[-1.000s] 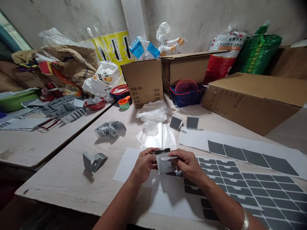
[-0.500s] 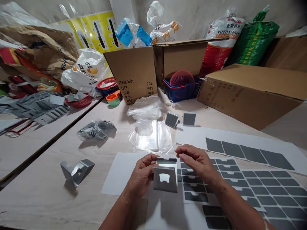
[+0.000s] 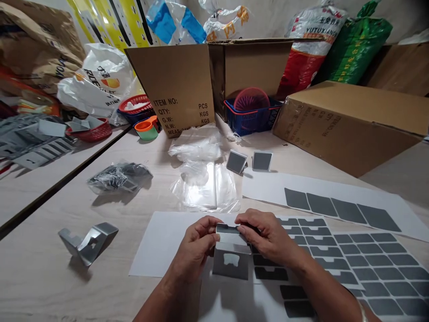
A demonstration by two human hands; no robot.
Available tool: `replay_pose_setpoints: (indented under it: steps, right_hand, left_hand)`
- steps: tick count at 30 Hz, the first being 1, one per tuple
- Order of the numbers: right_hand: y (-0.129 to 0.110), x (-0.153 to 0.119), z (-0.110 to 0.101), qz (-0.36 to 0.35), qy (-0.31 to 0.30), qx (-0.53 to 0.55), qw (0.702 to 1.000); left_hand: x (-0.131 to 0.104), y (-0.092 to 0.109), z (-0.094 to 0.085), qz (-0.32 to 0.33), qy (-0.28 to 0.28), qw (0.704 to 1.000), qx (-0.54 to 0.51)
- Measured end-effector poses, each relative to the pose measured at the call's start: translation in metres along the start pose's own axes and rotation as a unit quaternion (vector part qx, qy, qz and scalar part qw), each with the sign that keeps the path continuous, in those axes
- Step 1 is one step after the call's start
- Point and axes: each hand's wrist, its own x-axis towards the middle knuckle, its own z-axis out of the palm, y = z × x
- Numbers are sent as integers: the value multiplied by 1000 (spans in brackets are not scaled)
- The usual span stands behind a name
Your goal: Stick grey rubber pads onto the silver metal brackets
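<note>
At nine o'clock lies a bare bracket (image 3: 91, 246); the left hand (image 3: 197, 243) grasps the middle bracket (image 3: 231, 269), its edge already dark; at twelve, two padded stands (image 3: 262, 161); the right hand (image 3: 268, 232) pinches likewise; at three, many stickers (image 3: 322, 241) remain.

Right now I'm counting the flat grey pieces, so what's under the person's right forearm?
Rows of flat grey pieces show on both sides of the right forearm; anything directly beneath it is covered.
</note>
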Motion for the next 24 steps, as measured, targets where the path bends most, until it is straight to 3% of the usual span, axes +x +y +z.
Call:
replay_pose_setpoints:
  steps: [4,7,10,13,19,24]
  right_hand:
    - [2,-1,1,6,0,25,1000]
    - [6,-2,4,60,9,112,992]
    - [9,-3,7,144,13,241,960]
    - [8,-2,6,185,10,308,933]
    - [7,0,4,212,-2,326,921]
    - [10,-1,8,178,3,251,952]
  left_hand:
    - [3,-2,0,0,18,1000,15]
    - [4,-4,0,2,29,999,18]
    - [5,-3,0,-1,39,999,6]
    - [4,-1,2,-8,44,999,-8]
    - [5,1,2,-18,56,998,-21]
    - [6,-2,0,-14,57,998,-16]
